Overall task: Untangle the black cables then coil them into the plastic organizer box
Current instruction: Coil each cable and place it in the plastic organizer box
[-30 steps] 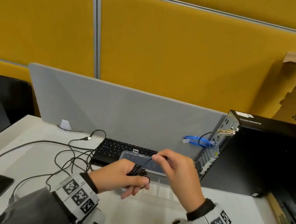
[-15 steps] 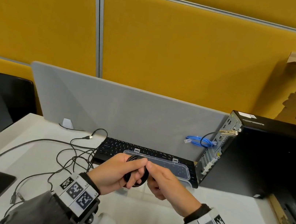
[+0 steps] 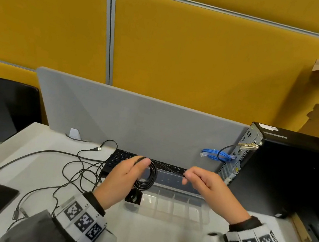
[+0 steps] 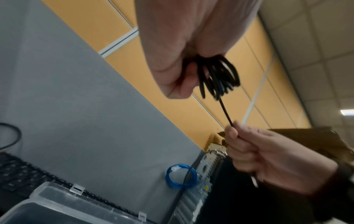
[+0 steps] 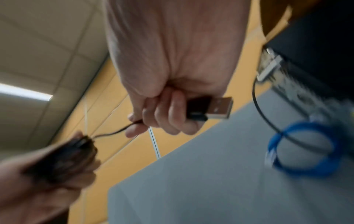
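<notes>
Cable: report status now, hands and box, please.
Left hand grips coil. Right hand pinches cable end, plug out. Box open below, path clear.

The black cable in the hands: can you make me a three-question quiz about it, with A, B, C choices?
1. Where is the organizer box?
A. on the desk below the hands
B. on the computer tower
C. on the floor

2. What colour is the small coiled cable by the tower?
A. red
B. blue
C. green

3. What is the right hand doing?
A. resting flat
B. typing
C. gripping the cable's USB end

Answers:
1 A, it sits below both hands.
2 B, its loops are blue.
3 C, the plug sticks out of the fist while the left hand holds the black coil.
</notes>
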Action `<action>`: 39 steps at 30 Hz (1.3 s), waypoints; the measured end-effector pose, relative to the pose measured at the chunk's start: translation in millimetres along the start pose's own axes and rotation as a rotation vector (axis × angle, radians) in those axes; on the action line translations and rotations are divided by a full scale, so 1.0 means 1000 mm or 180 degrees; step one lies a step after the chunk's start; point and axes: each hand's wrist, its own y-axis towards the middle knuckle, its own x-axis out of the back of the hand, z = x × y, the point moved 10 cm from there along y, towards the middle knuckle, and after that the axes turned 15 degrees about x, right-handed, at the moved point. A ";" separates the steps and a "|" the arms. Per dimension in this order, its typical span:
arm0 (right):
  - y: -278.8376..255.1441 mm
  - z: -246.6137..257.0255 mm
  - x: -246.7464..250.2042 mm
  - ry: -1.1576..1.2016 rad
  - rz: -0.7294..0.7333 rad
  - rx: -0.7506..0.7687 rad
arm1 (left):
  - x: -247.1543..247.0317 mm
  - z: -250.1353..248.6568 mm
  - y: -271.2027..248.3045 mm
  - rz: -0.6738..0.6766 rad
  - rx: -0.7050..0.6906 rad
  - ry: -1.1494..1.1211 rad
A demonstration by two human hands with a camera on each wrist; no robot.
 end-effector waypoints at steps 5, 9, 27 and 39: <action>0.005 -0.001 0.009 -0.0873 -0.0402 0.0211 | -0.013 -0.001 -0.001 0.0103 0.0336 -0.1731; 0.000 -0.018 0.010 0.0390 -0.1443 -0.0344 | -0.030 -0.014 -0.004 0.0273 0.0268 -0.2006; 0.005 -0.029 0.002 0.1793 -0.1387 -0.0725 | -0.020 0.004 0.008 0.0452 0.0627 -0.2663; 0.000 0.064 -0.064 -0.2950 0.0198 0.1129 | -0.006 0.010 0.012 -0.0653 0.0032 0.0277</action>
